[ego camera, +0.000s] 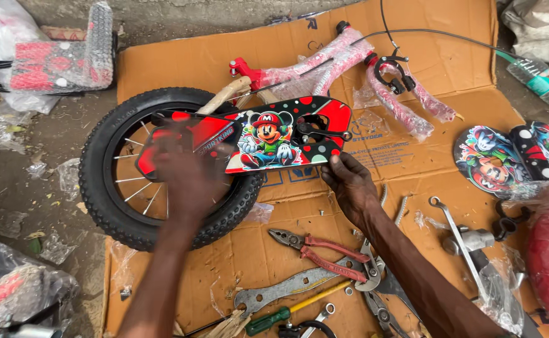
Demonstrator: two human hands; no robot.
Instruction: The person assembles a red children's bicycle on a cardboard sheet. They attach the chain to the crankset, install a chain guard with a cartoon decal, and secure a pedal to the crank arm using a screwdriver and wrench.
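- Hands at work over a flattened cardboard sheet [412, 56] spread on dirty ground, seen from the head camera: a person fits a printed chain guard [249, 136] across a small bicycle wheel [102, 188].
- Left hand [190, 172], blurred, lies flat on the guard's left half, over the wheel spokes; fingers look spread, but whether they grip the panel or only press on it cannot be told.
- Right hand [349, 184] pinches the guard's lower right edge, at about four o'clock of the panel, thumb on top and fingers curled beneath.
- Guard is red and black with a cartoon figure, lying nearly level, its left end over the wheel hub and its right end past the tyre.
- Bicycle frame [337, 59], red and wrapped in clear bubble film, lies at twelve o'clock from the guard, its rear end meeting the wheel.
- Red-handled pliers [318, 247] lie at six o'clock from the right hand, just beside the forearm; a flat multi-hole wrench [287, 286] and a green-and-yellow screwdriver [290, 313] lie lower still.
- Long spanner [459, 238] rests at three o'clock, near more printed panels [506, 156] at the cardboard's right edge.
- Wrapped red seat part [61, 59] sits well apart at ten o'clock, off the cardboard.
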